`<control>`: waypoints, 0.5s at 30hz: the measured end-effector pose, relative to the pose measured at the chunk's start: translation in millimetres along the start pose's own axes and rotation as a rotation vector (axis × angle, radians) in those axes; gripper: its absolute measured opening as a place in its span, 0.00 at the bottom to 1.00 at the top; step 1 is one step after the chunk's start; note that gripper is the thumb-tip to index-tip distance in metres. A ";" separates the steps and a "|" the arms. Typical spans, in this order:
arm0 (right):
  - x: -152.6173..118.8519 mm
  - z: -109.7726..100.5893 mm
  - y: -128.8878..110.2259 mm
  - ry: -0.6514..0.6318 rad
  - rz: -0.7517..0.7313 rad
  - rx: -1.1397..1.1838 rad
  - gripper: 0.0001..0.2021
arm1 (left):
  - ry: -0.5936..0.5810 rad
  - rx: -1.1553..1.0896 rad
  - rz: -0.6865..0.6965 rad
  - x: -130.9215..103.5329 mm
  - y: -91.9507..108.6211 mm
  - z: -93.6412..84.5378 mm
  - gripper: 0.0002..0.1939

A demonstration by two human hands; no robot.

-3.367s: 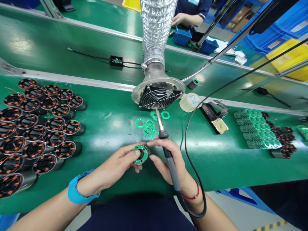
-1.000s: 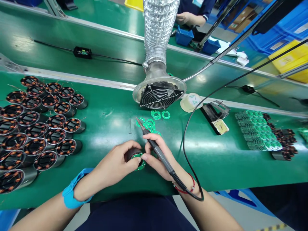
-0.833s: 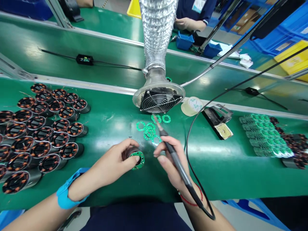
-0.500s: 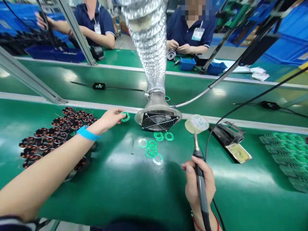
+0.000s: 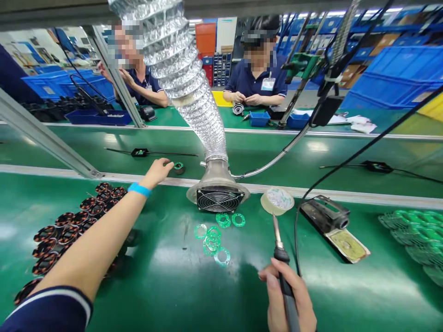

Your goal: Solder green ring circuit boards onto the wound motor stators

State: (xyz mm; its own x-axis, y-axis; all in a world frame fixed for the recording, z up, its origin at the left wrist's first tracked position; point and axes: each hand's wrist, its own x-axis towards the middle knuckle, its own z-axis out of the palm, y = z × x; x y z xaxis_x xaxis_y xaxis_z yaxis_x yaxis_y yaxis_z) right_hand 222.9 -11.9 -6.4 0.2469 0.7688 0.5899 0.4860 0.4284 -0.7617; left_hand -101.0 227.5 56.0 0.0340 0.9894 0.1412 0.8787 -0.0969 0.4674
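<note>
My left hand [image 5: 159,171] reaches past the white rail, its fingers loosely extended. Just right of its fingertips, a small wound coil with a green ring circuit board on top [image 5: 179,168] stands on the green strip beyond the rail. The fingers seem to be off it. In my right hand [image 5: 290,295] is a soldering iron [image 5: 282,258], its tip pointing up and away from me beside a roll of clear tape [image 5: 277,201]. Several loose green ring boards [image 5: 212,240] lie on the bench between my hands, some overlapping.
Rows of copper-wound coils [image 5: 69,226] fill the left. A fume extractor [image 5: 220,199] hangs in the middle on a silver duct [image 5: 194,92]. At right are an iron stand with sponge [image 5: 332,221] and stacked green boards [image 5: 411,230]. Two co-workers sit opposite.
My left hand has moved forward over the rail, and the green-topped coil it held now stands beyond it. My right hand still grips the iron. The view has tilted upward.
</note>
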 end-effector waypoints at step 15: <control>-4.9 13.7 -12.8 -0.290 0.096 -0.012 0.10 | -0.066 0.521 0.007 -241.6 -48.3 -40.2 0.20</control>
State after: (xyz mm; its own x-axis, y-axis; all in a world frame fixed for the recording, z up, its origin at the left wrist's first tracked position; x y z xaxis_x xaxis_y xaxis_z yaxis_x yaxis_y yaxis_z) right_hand 204.1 -14.7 -3.2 0.0432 0.9096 0.4132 0.4824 0.3432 -0.8059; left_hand -170.8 -11.2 34.4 0.0559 0.9952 0.0798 0.9981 -0.0535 -0.0321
